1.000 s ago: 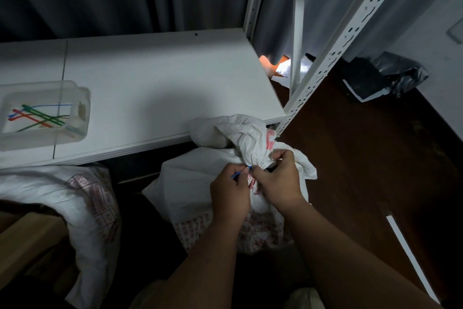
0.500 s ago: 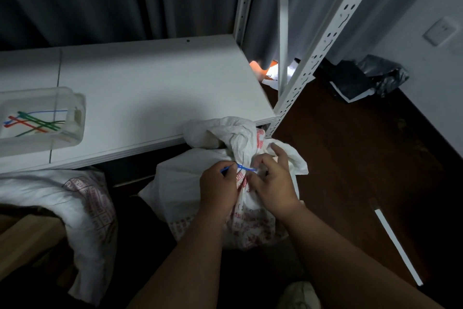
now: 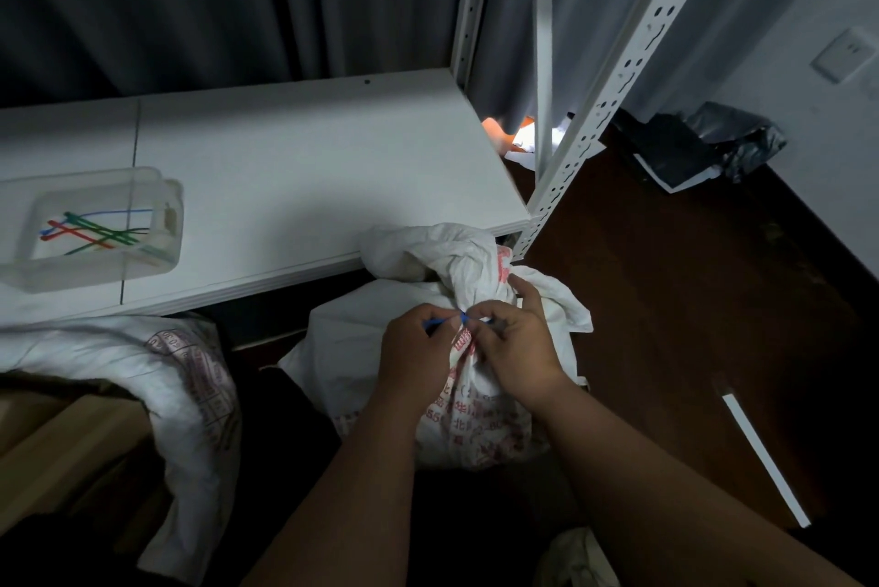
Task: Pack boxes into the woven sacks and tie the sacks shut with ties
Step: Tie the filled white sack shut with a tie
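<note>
A white woven sack (image 3: 342,348) with red print stands on the floor just below the shelf edge, its neck bunched and twisted upward. A blue tie (image 3: 440,323) runs around that neck. My left hand (image 3: 414,358) pinches the tie's left end. My right hand (image 3: 511,344) pinches the other end against the gathered neck. A second white woven sack (image 3: 180,377) lies at lower left, open over a brown cardboard box (image 3: 62,448). What is inside the sack I am holding is hidden.
A clear plastic tub (image 3: 90,229) with several coloured ties sits on the white shelf board (image 3: 304,168). White perforated rack uprights (image 3: 613,77) rise at right. Black plastic bags (image 3: 699,144) lie by the wall on the dark floor, and a white strip (image 3: 766,458) lies lower right.
Both hands stay at the sack's neck working the blue tie. My fingers have shifted along it and the tie ends now show between the hands. The view has drifted slightly.
</note>
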